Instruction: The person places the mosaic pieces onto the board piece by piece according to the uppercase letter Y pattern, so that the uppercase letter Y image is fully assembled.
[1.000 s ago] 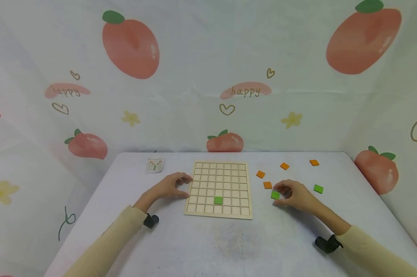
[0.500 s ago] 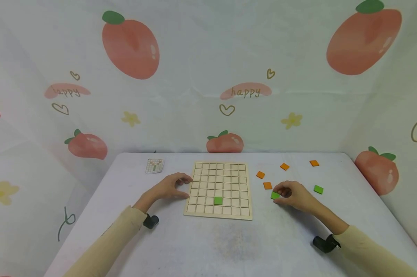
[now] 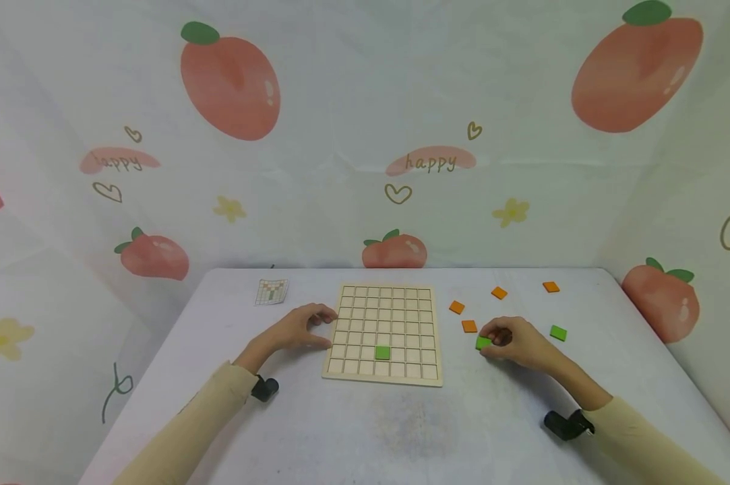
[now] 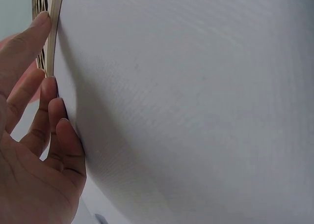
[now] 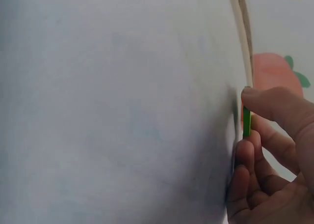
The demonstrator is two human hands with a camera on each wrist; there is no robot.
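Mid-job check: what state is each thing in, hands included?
Wooden grid board: flat, one cell filled.
Green tile on board: lying inside that cell.
Left hand: touching the board's left edge.
Held green tile: pinched; whether lifted, unclear.
Right hand: pinching that tile.
Loose green tile: lying flat.
Four orange tiles: lying flat, apart.
Printed pattern card: grid side up.

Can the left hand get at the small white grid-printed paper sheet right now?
Probably yes: the left hand rests at the edge of the square wooden grid board, and nothing visible stands between that hand and the white sheet.
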